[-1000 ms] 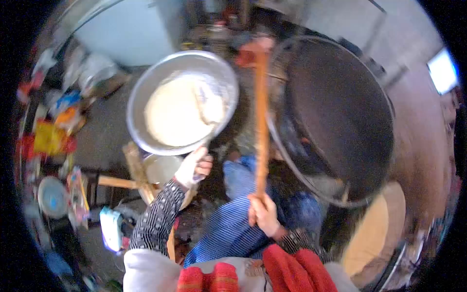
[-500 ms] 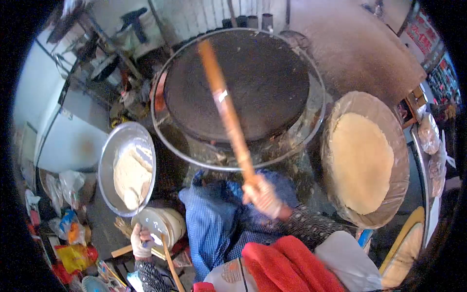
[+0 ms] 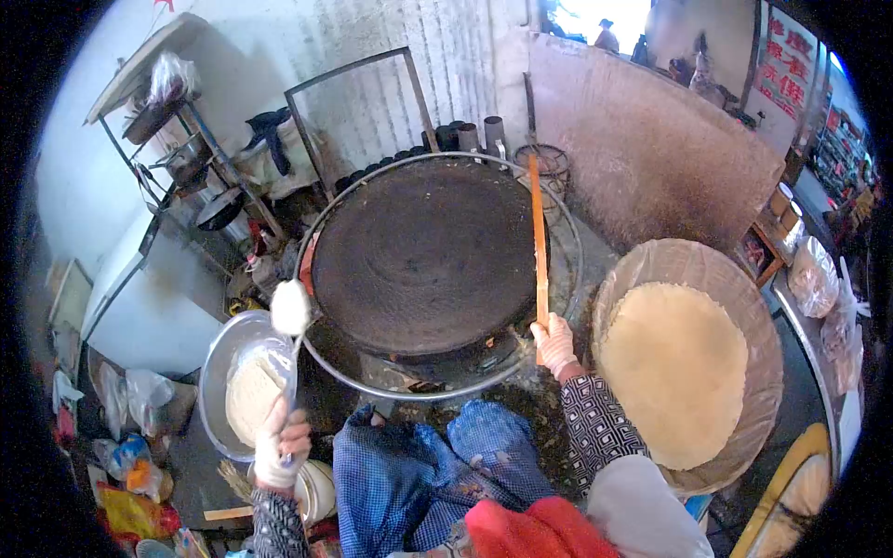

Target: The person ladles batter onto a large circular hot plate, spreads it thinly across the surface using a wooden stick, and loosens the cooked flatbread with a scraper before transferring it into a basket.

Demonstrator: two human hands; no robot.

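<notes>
Lower left: gripping white-headed ladle (image 3: pixel 291 311) in left hand (image 3: pixel 282 443), pointing up-frame, just left of round black griddle (image 3: pixel 423 256) at frame centre. Right of centre: gripping long flat orange-brown wooden stick (image 3: pixel 539 246) in right hand (image 3: pixel 555 345), nearer griddle, lengthwise up-frame along its right edge.

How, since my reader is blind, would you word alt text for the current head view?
A person's left hand holds a ladle near a metal bowl of pale batter; the right hand grips a long wooden stick at the right side of a large dark griddle. A lined basket at right holds pale, round flatbread.
</notes>
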